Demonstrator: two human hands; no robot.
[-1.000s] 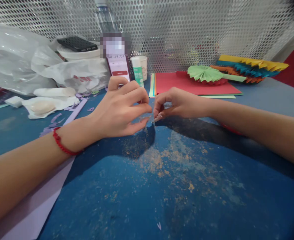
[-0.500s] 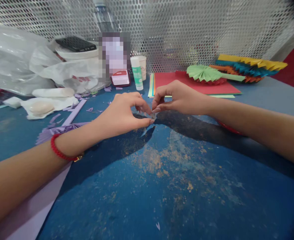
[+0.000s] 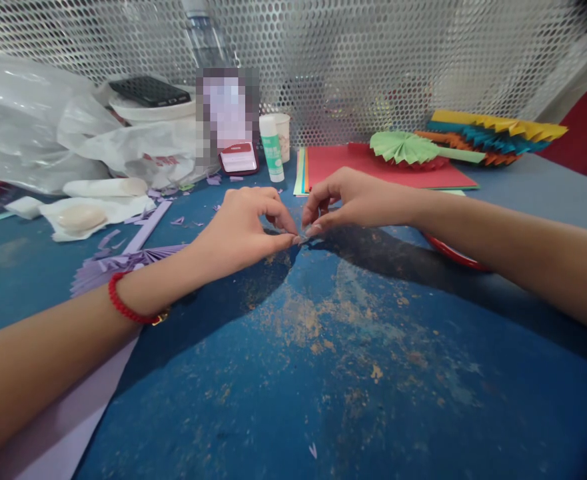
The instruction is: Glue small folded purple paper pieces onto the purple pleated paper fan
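Observation:
Over the middle of the blue table, my left hand (image 3: 250,223) and my right hand (image 3: 358,197) meet at the fingertips. Both are pinched closed around a tiny clear piece (image 3: 303,239), too small to name surely. My left thumb and index finger touch its left side, my right fingertips its right. A purple pleated paper fan (image 3: 118,263) lies left of my left wrist, partly behind it. Purple paper (image 3: 68,420) extends beneath my left forearm. Under my right forearm, a red-rimmed object (image 3: 453,252) is mostly covered.
A glue stick (image 3: 272,150) and paper cup (image 3: 284,133) stand behind my hands, beside a propped phone (image 3: 238,157). Coloured paper sheets (image 3: 340,173) and a green pleated fan (image 3: 403,148) lie back right. Plastic bags (image 3: 18,127) and purple scraps (image 3: 158,195) are left.
My fingertips have shifted slightly and lowered toward the table. The pale flap that hung below my left thumb no longer shows. The view has moved a little.

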